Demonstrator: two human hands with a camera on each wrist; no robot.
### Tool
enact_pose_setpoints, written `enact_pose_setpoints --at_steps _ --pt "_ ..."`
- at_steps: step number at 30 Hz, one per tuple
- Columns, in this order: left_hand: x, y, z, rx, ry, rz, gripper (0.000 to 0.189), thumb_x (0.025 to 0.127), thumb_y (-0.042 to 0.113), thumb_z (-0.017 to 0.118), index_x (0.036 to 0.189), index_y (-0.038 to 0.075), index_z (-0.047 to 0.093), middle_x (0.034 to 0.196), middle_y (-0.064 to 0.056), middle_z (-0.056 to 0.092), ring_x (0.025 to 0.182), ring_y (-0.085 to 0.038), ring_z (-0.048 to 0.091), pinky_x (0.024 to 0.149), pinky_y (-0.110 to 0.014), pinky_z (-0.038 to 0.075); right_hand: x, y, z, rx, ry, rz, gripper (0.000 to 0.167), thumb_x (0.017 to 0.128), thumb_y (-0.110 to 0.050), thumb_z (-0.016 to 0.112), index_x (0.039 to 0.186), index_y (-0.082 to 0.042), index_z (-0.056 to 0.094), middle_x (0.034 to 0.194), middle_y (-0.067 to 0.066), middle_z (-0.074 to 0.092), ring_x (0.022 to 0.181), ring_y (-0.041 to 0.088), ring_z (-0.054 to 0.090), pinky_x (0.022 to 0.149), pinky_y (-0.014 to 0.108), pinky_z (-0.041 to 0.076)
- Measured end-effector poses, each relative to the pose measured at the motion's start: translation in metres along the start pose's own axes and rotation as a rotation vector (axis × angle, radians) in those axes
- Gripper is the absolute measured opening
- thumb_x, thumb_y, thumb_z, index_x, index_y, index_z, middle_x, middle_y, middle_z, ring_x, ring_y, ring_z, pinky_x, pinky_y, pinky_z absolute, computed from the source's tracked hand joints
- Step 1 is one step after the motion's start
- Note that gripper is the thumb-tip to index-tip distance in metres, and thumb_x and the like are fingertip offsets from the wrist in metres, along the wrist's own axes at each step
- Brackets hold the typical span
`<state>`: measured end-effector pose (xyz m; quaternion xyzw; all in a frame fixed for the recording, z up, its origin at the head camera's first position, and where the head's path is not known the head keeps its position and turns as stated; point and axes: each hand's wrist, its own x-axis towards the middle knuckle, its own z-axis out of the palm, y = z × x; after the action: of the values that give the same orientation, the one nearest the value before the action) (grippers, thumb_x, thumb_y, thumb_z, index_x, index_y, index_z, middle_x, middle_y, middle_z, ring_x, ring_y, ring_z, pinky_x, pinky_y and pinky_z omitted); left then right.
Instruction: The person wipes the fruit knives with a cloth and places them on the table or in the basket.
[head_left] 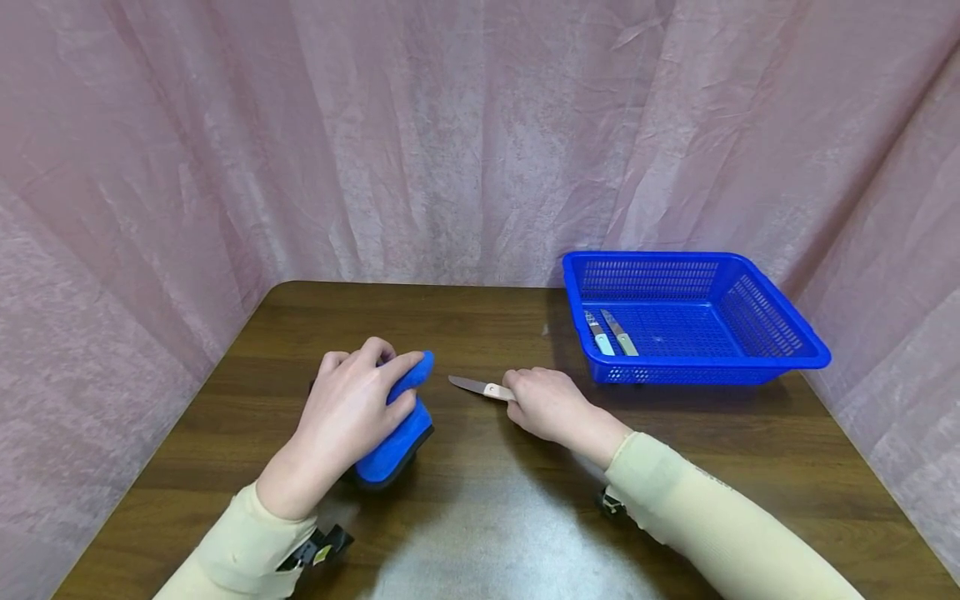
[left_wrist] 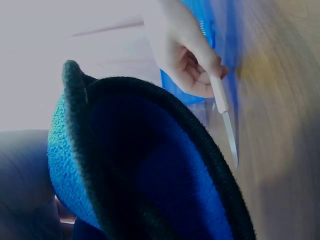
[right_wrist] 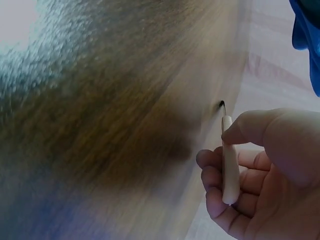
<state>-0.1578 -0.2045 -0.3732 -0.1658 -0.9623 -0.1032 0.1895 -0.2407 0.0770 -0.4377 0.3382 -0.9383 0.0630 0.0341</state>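
Note:
My left hand (head_left: 348,404) holds a folded blue cloth (head_left: 393,450) with black edging at the left of the table. In the left wrist view the cloth (left_wrist: 165,155) fills the foreground, bent into a hollow fold. My right hand (head_left: 551,404) grips a small knife (head_left: 495,391) by its pale handle. The blade points left toward the cloth, with a gap between them. In the right wrist view the thumb presses along the handle (right_wrist: 230,175) and the fingers curl under it; the blade is mostly hidden, seen almost end-on.
A blue plastic basket (head_left: 705,363) with mesh sides stands at the back right. Inside, at its left end, lie two small knives, one with a light blue handle (head_left: 603,342) and one with a greenish handle (head_left: 627,344). Pink curtains hang behind the brown wooden table (head_left: 480,325).

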Motion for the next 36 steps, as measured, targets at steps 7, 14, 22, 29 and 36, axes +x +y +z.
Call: enact_pose_setpoints --at_steps 7,14,22,29,36 --pt "0.007 0.004 0.001 -0.015 0.003 0.009 0.044 0.098 0.024 0.071 0.141 0.02 0.078 0.119 -0.013 0.069 0.096 -0.03 0.073 0.094 -0.06 0.045 -0.003 0.0 -0.001 -0.023 0.029 -0.001 0.006 0.093 -0.01 0.077 0.094 -0.009 0.071 0.085 0.005 0.069 0.079 0.032 0.07 0.068 0.049 0.057" --pt "0.012 0.008 0.003 -0.026 0.003 0.014 0.044 0.097 0.024 0.071 0.141 0.021 0.078 0.119 -0.012 0.069 0.096 -0.029 0.072 0.094 -0.059 0.045 -0.01 -0.003 -0.008 -0.003 0.113 -0.032 0.005 0.097 -0.006 0.076 0.1 -0.004 0.073 0.085 0.008 0.067 0.077 0.032 0.068 0.068 0.047 0.057" --pt "0.02 0.012 0.003 -0.045 0.009 0.027 0.043 0.098 0.024 0.072 0.141 0.022 0.078 0.12 -0.013 0.07 0.1 -0.028 0.071 0.094 -0.059 0.046 -0.02 -0.006 -0.024 0.02 0.182 -0.026 0.007 0.098 -0.006 0.076 0.104 -0.003 0.073 0.086 0.007 0.066 0.08 0.03 0.066 0.071 0.045 0.056" --pt "0.029 0.021 0.003 -0.058 0.028 0.036 0.044 0.097 0.022 0.071 0.14 0.022 0.078 0.118 -0.012 0.069 0.099 -0.028 0.071 0.094 -0.058 0.046 -0.026 -0.004 -0.036 0.057 0.244 0.01 0.012 0.099 -0.007 0.076 0.111 -0.004 0.075 0.088 0.004 0.067 0.079 0.027 0.066 0.067 0.042 0.056" --pt "0.037 0.032 0.007 -0.075 0.022 0.048 0.044 0.098 0.024 0.073 0.142 0.023 0.077 0.119 -0.012 0.07 0.099 -0.027 0.071 0.093 -0.058 0.047 -0.031 -0.004 -0.047 0.096 0.252 0.068 0.016 0.1 -0.008 0.075 0.115 -0.005 0.076 0.09 0.004 0.067 0.077 0.025 0.065 0.066 0.041 0.055"
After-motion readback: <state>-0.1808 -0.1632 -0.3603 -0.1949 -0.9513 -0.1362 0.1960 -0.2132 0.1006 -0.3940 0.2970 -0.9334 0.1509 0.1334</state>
